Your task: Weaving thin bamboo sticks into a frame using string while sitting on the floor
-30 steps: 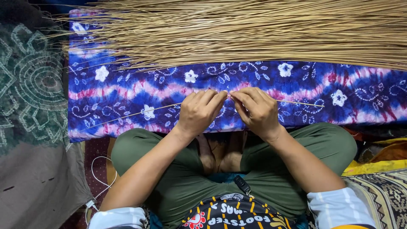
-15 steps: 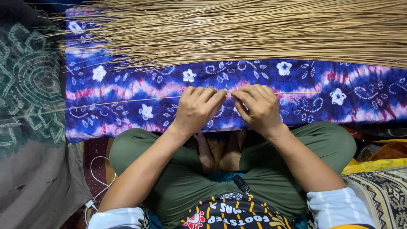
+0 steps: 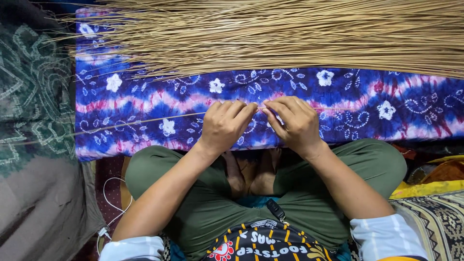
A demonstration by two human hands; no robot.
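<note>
Head view shows my left hand [image 3: 226, 126] and right hand [image 3: 294, 124] meeting just in front of my crossed legs, over the near edge of the blue and purple tie-dye cloth [image 3: 145, 96]. The fingers of both hands are pressed together, pinching one thin dry stick [image 3: 145, 119], which runs out from my left hand across the cloth, well short of the big bundle of sticks [image 3: 290, 34] lying along the cloth's far side. I judge the stick brittle: with my two pinches so close together, a hard bend between them could snap it there rather than where I mean it to give. Its long free end hangs past the cloth's left edge over the green patterned fabric [image 3: 29, 96], so any twist of my left hand could whip it sideways or crack it further out. A loose pinch could let it slide through and drop among the strays near the bundle, where I would struggle to tell it from the rest.
</note>
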